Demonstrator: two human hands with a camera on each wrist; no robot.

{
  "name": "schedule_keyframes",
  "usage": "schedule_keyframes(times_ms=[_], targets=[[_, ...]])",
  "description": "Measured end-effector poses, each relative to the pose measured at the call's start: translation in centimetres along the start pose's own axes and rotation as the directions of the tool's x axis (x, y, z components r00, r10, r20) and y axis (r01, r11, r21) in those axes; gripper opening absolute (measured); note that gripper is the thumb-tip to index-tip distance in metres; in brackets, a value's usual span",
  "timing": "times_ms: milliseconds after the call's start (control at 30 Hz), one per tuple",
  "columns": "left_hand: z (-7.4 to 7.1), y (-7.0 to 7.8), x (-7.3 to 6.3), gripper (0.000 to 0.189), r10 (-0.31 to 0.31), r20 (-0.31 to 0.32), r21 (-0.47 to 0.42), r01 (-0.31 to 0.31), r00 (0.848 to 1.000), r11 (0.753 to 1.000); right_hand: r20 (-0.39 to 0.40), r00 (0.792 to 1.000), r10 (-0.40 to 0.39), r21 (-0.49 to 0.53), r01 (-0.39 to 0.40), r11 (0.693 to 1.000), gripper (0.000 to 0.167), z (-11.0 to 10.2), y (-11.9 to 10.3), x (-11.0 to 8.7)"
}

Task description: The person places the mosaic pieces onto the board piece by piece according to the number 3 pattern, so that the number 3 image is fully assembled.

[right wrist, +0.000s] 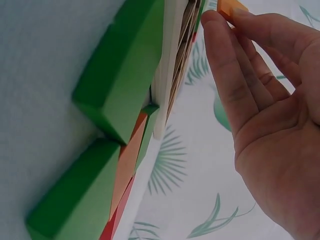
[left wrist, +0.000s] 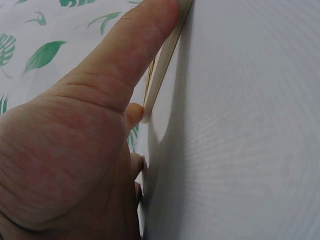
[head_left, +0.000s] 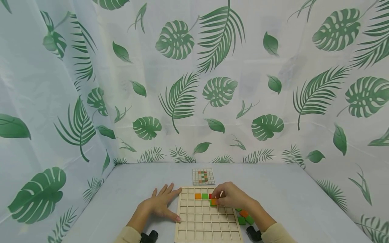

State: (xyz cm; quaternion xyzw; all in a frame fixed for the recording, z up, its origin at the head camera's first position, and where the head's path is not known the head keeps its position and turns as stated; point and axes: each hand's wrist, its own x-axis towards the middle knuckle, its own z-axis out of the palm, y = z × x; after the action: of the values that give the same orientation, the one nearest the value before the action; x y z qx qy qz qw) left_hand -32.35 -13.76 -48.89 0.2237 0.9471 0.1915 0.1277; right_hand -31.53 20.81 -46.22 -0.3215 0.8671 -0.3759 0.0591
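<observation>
A wooden grid board (head_left: 209, 226) lies on the table. Along one of its far rows sit an orange block (head_left: 198, 196), a green block (head_left: 205, 196) and a partly covered red block (head_left: 210, 196). My right hand (head_left: 232, 196) is over the board's far right part, pinching an orange block (right wrist: 231, 9) between thumb and fingers. Some green shows beside that block, mostly hidden. With fingers spread, my left hand (head_left: 161, 202) rests on the table at the board's left side. Its thumb (left wrist: 135, 45) touches the board's edge.
Beyond the board lies a card (head_left: 203, 177) printed with a grid of coloured squares. Loose blocks lie right of the board, among them a green one (head_left: 241, 220) and an orange one (head_left: 244, 213). A leaf-patterned curtain (head_left: 188, 141) encloses the table's back and sides.
</observation>
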Motion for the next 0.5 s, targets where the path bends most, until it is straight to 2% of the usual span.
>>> schedule_keyframes(times_ms=[133, 500], targets=[[0.01, -0.04, 0.03, 0.122, 0.001, 0.002, 0.0, -0.001, 1.0, 1.0, 0.012, 1.0, -0.023, 0.012, 0.023, 1.0, 0.009, 0.16, 0.12, -0.04], [-0.1, 0.1, -0.11, 0.122, 0.007, 0.006, 0.003, -0.007, 1.0, 1.0, 0.046, 0.999, 0.023, -0.04, -0.021, 0.999, 0.01, 0.56, 0.33, 0.19]])
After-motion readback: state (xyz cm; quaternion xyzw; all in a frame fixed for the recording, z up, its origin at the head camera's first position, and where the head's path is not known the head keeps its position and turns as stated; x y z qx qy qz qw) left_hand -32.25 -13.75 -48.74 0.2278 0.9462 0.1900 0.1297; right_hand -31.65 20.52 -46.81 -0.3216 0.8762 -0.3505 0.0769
